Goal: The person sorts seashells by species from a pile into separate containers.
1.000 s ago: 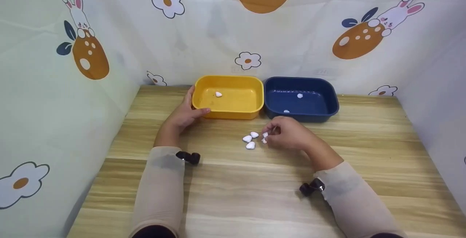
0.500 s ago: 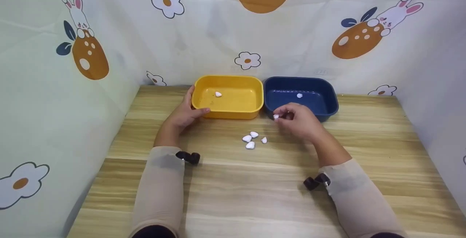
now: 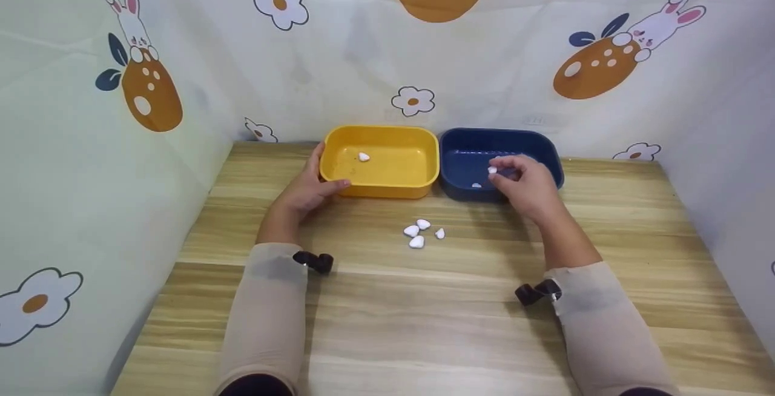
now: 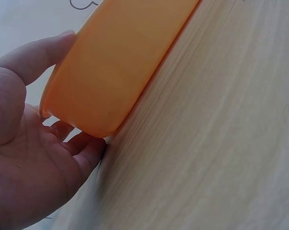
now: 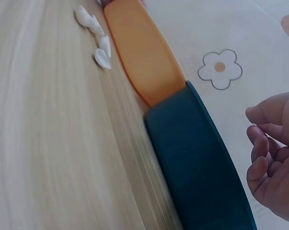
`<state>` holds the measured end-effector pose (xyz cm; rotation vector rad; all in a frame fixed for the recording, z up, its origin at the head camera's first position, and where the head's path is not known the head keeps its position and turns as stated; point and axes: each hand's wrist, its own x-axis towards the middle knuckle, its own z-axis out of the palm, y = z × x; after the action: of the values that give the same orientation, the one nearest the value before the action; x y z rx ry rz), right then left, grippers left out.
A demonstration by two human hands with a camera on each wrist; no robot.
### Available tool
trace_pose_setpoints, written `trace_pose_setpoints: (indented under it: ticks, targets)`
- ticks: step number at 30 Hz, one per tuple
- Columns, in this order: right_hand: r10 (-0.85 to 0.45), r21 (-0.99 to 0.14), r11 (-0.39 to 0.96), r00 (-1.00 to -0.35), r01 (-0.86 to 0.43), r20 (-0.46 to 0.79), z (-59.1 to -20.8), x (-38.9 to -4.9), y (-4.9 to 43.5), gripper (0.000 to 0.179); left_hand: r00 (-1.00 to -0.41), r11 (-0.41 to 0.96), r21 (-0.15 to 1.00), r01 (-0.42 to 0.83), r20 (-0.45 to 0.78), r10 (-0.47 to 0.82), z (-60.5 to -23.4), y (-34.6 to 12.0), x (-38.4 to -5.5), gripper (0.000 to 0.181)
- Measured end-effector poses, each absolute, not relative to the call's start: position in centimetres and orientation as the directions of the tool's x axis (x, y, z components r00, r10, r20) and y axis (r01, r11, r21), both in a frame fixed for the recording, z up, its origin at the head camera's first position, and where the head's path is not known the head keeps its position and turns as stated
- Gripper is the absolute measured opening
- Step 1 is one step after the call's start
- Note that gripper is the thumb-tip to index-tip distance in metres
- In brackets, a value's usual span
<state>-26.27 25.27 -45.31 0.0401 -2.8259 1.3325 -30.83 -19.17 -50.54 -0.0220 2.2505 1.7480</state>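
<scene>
My left hand (image 3: 307,187) grips the left end of the yellow bin (image 3: 387,191), thumb over the front rim. In the left wrist view its fingers (image 4: 89,151) curl under the corner of the orange-looking bin. Over the blue bin (image 3: 460,193), my right hand (image 3: 530,189) pinches a small white pebble-like piece (image 3: 492,170) between thumb and fingertips. In the right wrist view that piece is mostly hidden by the fingers (image 5: 266,112). One white piece (image 3: 363,157) lies inside the yellow bin. Another white piece (image 3: 476,185) shows in the blue bin, near its front wall.
Several loose white pieces (image 3: 416,241) lie on the wooden table (image 3: 375,311) before the bins. The two bins stand side by side against a patterned cloth backdrop (image 3: 339,63). Cloth also hangs along both sides.
My right hand has picked up one white piece from the table and carried it up and right, over the blue bin. My left hand has stayed on the yellow bin.
</scene>
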Motion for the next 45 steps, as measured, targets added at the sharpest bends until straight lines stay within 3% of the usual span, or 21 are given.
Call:
trace_pose_setpoints:
  ticks: [16, 45]
  targets:
    - [0.002, -0.773, 0.632, -0.997, -0.056, 0.074, -46.0, -26.4, 24.9, 0.033, -0.959, 0.255, 0.948, -0.193, -0.237, 0.156, -50.4, -19.1, -30.7, 0.123]
    - [-0.289, -0.785, 0.597, -0.957, -0.168, -0.015, -47.5, -24.2, 19.6, 0.031, -0.961, 0.244, 0.955, -0.166, -0.212, 0.18, -50.5, -19.1, -30.7, 0.122]
